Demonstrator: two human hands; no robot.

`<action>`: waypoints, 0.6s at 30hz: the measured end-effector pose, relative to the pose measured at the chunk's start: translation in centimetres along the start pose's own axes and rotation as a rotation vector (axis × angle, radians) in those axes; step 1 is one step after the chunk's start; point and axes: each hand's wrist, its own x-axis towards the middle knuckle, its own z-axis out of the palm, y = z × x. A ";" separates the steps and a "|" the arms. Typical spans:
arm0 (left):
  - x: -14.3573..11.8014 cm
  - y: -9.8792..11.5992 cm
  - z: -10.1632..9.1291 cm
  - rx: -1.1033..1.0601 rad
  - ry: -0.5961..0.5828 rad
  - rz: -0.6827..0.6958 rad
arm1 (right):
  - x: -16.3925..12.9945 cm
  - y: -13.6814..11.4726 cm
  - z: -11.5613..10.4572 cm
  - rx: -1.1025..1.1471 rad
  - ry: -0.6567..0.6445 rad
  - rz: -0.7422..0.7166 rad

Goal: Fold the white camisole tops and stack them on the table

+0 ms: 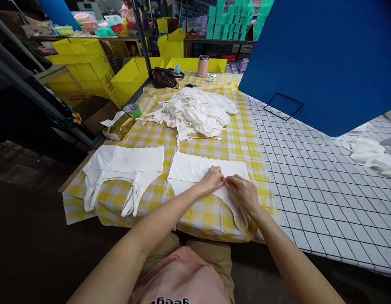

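A white camisole (195,166) with thin straps lies flat in front of me on a yellow checked tablecloth (198,211). Over its right half, my left hand (213,179) and my right hand (244,192) meet with fingertips pinched together. Both are closed on the garment, at what looks like a strap; the small part between the fingers is mostly hidden. One strap loop (241,221) hangs below my right hand near the table's front edge. To the left, a second white camisole (125,162) is spread out with its straps toward me.
Behind sits a heap of white garments (198,112). At the left edge are a gold packet (121,126) and a green tape roll (132,110). A dark handbag (165,78) and pink tumbler (203,66) stand farther back. A large blue panel (318,63) rises at right.
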 end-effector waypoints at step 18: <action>-0.9 -0.4 -1.8 -0.099 -0.129 0.101 | -2.0 -1.7 -2.5 0.269 -0.192 0.339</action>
